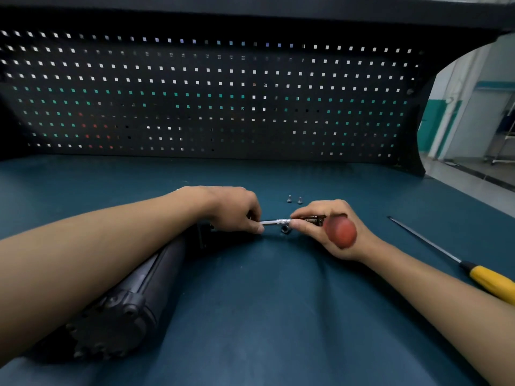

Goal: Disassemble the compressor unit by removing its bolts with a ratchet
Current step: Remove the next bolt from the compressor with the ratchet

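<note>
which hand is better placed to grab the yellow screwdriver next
Right. The right hand is nearer the yellow screwdriver, which lies on its side of the bench. The left hand is farther away, its forearm across the compressor.

2 bolts [294,199] behind hands [281,218]

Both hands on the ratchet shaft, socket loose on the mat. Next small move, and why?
Probably seat the socket on the shaft end: the left hand and right hand hold the ratchet off the compressor, and two bolts are already out.
</note>
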